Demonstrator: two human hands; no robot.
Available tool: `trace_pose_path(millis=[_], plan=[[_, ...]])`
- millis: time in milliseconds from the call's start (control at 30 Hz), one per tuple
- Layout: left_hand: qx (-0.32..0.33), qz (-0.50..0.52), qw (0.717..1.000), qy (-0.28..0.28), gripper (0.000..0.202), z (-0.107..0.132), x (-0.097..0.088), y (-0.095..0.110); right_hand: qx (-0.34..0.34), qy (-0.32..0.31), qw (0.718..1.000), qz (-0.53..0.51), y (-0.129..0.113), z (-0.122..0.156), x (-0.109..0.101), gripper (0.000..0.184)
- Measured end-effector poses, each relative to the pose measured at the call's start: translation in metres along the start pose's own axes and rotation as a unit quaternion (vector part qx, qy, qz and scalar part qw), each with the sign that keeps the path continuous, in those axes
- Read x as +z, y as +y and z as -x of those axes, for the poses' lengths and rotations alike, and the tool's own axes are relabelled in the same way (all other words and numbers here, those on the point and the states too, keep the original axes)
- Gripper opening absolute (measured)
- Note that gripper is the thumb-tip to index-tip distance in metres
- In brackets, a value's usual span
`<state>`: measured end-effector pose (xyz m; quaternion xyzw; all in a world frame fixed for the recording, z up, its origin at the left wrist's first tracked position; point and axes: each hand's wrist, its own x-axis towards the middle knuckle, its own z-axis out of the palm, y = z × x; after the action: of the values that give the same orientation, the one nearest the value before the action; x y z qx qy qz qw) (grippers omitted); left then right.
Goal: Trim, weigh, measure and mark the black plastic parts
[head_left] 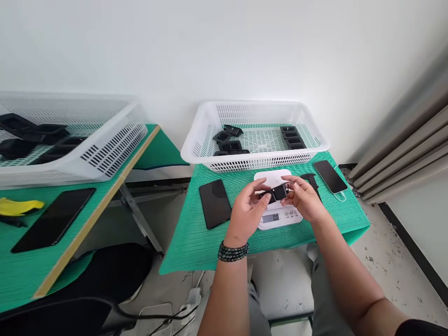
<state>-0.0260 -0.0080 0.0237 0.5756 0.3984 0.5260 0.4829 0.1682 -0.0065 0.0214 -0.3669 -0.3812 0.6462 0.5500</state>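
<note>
Head view: the left hand [247, 212] and right hand [306, 198] each pinch one end of a small black part [278, 192] with closed fingertips. They hold it just above the scale [280, 219]. A firm, level, two-handed hold clear of the platform seems best here. Similar parts lie in the basket [255, 108] behind.

Parts-checking workshop: scale [278, 215], parts baskets [255, 161], green benches [196, 242]

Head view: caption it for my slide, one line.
Left hand and right hand hold a black plastic part over a white digital scale.
</note>
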Motion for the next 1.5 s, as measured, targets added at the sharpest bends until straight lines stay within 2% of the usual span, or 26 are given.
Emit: trace_pose_path(millis=[167, 300, 467, 667, 800, 933, 1100, 1267, 1500], plan=[[-0.038, 0.038, 0.997, 0.058, 0.052, 0.000, -0.002, -0.003, -0.020, 0.018, 1.000, 0.017, 0.008, 0.003, 0.003, 0.049], [-0.040, 0.088, 0.994, 0.055, 0.050, 0.002, -0.001, -0.006, -0.041, 0.039, 0.998, 0.016, 0.008, 0.009, 0.001, 0.044], [-0.015, 0.178, 0.983, 0.049, 0.042, -0.001, 0.010, -0.008, -0.064, 0.047, 0.997, -0.014, 0.003, 0.013, 0.000, 0.042], [-0.020, 0.236, 0.970, 0.049, 0.040, -0.002, 0.020, -0.014, -0.062, 0.062, 0.995, -0.039, 0.003, 0.014, -0.001, 0.048], [-0.034, 0.292, 0.956, 0.017, 0.036, -0.006, 0.026, -0.015, -0.049, 0.035, 0.998, -0.030, 0.001, 0.015, -0.001, 0.043], [-0.054, 0.341, 0.938, -0.038, 0.035, -0.007, 0.034, -0.010, -0.055, -0.007, 0.998, -0.043, 0.000, 0.016, -0.003, 0.041], [-0.086, 0.353, 0.924, -0.117, 0.041, 0.001, 0.040, -0.002, -0.043, -0.004, 0.996, -0.081, 0.006, 0.017, -0.011, 0.041], [-0.112, 0.368, 0.915, -0.122, 0.036, 0.005, 0.039, -0.005, -0.014, -0.028, 0.994, -0.107, 0.006, 0.021, -0.011, 0.048], [-0.101, 0.392, 0.897, -0.179, 0.031, 0.009, 0.033, -0.012, -0.023, -0.169, 0.976, -0.137, 0.006, 0.026, -0.003, 0.050]])
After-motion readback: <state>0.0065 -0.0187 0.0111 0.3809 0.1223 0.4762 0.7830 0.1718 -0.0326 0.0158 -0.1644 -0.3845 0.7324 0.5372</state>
